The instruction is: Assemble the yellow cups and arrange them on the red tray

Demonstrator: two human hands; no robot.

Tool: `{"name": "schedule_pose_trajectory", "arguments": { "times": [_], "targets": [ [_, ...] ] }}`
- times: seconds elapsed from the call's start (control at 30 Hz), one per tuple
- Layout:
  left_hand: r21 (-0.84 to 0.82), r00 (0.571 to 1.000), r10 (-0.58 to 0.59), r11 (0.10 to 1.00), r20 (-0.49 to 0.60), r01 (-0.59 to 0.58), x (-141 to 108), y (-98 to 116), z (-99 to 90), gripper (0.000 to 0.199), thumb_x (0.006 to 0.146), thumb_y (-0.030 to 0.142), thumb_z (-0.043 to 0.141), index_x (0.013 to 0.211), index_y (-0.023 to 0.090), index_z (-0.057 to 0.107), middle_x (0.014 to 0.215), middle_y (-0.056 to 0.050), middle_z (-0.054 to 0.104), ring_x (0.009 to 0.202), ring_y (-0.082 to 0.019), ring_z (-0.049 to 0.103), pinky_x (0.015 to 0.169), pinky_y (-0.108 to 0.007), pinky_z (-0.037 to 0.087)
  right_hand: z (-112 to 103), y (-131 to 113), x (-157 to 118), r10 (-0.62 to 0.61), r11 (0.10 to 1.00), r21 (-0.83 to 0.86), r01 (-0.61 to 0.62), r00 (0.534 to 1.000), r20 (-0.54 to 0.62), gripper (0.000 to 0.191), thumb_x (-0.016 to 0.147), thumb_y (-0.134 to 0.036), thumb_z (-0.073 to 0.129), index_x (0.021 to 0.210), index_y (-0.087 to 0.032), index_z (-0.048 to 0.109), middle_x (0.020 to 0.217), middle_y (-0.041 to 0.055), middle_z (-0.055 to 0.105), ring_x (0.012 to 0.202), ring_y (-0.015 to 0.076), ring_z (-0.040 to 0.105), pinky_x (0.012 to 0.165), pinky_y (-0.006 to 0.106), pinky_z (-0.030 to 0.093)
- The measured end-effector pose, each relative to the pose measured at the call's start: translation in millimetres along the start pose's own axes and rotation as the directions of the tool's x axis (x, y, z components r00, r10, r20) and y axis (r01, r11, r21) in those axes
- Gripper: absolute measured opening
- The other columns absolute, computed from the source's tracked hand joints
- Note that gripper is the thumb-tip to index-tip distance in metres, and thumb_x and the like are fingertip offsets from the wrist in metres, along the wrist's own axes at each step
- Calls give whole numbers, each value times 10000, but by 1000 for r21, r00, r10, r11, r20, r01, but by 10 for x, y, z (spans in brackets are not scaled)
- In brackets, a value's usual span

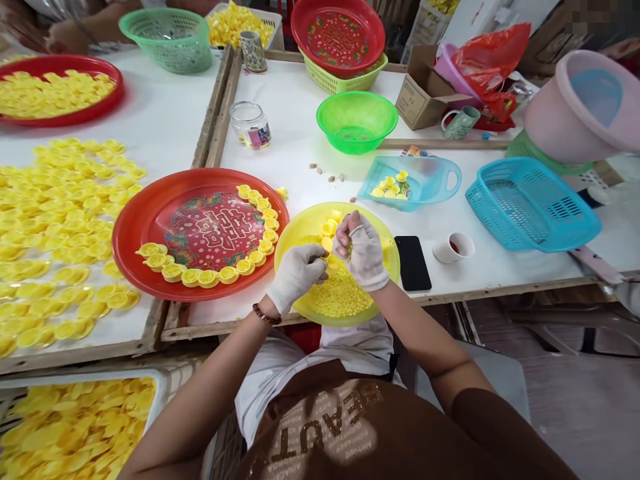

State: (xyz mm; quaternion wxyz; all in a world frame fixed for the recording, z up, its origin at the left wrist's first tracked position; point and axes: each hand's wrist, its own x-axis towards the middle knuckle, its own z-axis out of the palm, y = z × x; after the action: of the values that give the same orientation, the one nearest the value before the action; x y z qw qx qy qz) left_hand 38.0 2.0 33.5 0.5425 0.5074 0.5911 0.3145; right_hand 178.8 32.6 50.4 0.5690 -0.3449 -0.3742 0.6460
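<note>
Both hands wear white gloves with bare fingertips and are held over a yellow basin (345, 313) of small yellow pieces (340, 293). My left hand (301, 272) is closed, thumb against fingers, at the basin's left side; what it pinches is too small to name. My right hand (364, 250) is closed, fingers curled, just right of it; its grip is hidden. Larger yellow cup-shaped pieces (327, 233) lie in the basin behind the hands. To the left, a red tray (145, 220) holds a curved row of yellow cup-shaped pieces (209, 277) along its front and right edge.
Many yellow pieces (60, 200) cover the left table. A blue scoop-like tray (430, 180), black phone (413, 263), paper cup (454, 247) and blue basket (530, 207) stand to the right. Behind are a green basin (357, 123) and a glass jar (250, 125).
</note>
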Motion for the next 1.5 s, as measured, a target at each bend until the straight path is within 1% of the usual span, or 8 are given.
{"name": "schedule_pose_trajectory", "arguments": {
  "times": [0.2,0.43,0.6,0.7,0.87,1.07,1.23,1.5],
  "targets": [
    [-99,999,34,995,37,-30,2,-20,53,300,696,132,506,935,133,687,671,-14,684,616,-183,744,538,-227,612,54,68,-21,-145,987,-69,147,989,27,492,927,-634,630,720,-227,449,620,-55,444,503,88,481,491,246,391],
    [-168,1000,8,986,-13,-11,-44,-52,24,333,732,128,531,1031,113,677,622,-15,688,594,-170,727,558,-228,615,-189,13,-92,-100,970,-219,107,994,43,358,969,-559,586,832,-247,479,602,-83,362,460,79,307,439,234,267],
    [-269,996,54,960,-69,-70,-50,-64,44,307,783,188,579,1066,111,667,747,-19,705,637,-154,726,638,-274,641,-335,26,-255,-82,693,-698,179,982,171,203,983,-422,564,916,-232,544,763,-21,535,624,125,481,623,294,422],
    [-280,992,128,951,-21,-129,-51,-98,64,292,817,237,601,1075,120,672,815,-35,723,715,-158,730,716,-288,633,-345,24,-268,-93,557,-806,201,979,180,158,970,-377,546,922,-227,533,834,4,585,711,156,545,720,323,454],
    [72,935,352,935,-43,-349,-134,-161,76,280,842,297,690,1085,158,693,876,-48,730,776,-178,694,708,-281,566,-344,-15,-243,-84,475,-843,253,966,243,121,959,-327,528,889,-229,524,841,13,596,766,179,579,759,333,468],
    [386,833,551,782,-59,-490,-226,-222,37,275,913,313,675,1149,172,681,950,-74,716,865,-202,681,811,-331,559,-365,55,-270,10,499,-835,231,962,272,140,985,-352,535,938,-225,571,835,21,622,729,179,590,717,334,479],
    [562,720,657,690,-223,-456,-274,-197,-635,225,908,321,683,1075,172,701,1072,-94,691,968,-202,657,888,-338,546,-411,134,-309,-20,359,-856,372,920,391,167,1015,-348,508,1003,-218,612,892,48,673,785,203,629,739,346,491],
    [720,708,398,658,-583,223,-123,-390,-2533,185,820,265,672,922,118,719,853,-34,656,954,-210,583,936,-357,445,-548,183,-375,63,-7,-755,655,754,654,176,1011,-259,520,977,-194,680,1005,107,711,949,274,648,885,422,492]
  ]
}}
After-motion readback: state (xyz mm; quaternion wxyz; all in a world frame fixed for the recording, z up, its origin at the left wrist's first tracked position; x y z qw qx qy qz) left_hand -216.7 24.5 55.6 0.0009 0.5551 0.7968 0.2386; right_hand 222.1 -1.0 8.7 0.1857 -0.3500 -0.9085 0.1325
